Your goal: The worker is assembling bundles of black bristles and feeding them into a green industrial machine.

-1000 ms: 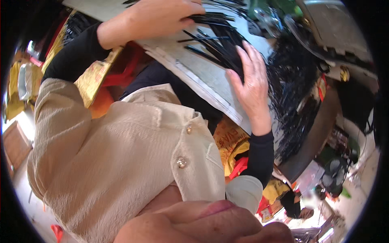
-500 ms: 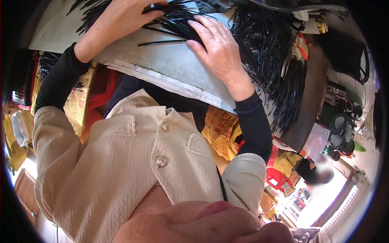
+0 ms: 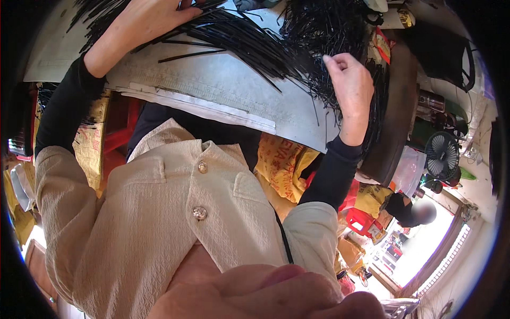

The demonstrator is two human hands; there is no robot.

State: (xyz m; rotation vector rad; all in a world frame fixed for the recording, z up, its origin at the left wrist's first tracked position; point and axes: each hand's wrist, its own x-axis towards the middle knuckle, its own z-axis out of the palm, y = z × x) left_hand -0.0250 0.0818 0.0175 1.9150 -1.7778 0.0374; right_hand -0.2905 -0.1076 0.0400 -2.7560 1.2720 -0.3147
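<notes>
The person's left hand (image 3: 146,24) is up at eleven o'clock, low over the black strips (image 3: 239,40) on the desk (image 3: 175,69). Its fingers (image 3: 183,14) partly run out past the upper edge, so I can't tell how far they are open or whether they grip anything. The right hand (image 3: 355,90) is at two o'clock, fingers curled in and drawn to the thumb; whether a thin strip is caught there I can't make out. The strips lie loose and slantwise from eleven round to one o'clock, where they run into a tangled heap (image 3: 324,26) near the right hand.

The boldest writing is on a yellow sack (image 3: 281,165) just right of the dial's centre, large red lettering bent by the folds. Another yellow sack (image 3: 91,154) at nine o'clock has red print too, slanted and hard to read. Faint scale marks (image 3: 223,98) run along the desk's near side, eleven toward twelve. A red packet (image 3: 382,40) between one and two, and a red container (image 3: 363,222) at four, show print too small to read.
</notes>
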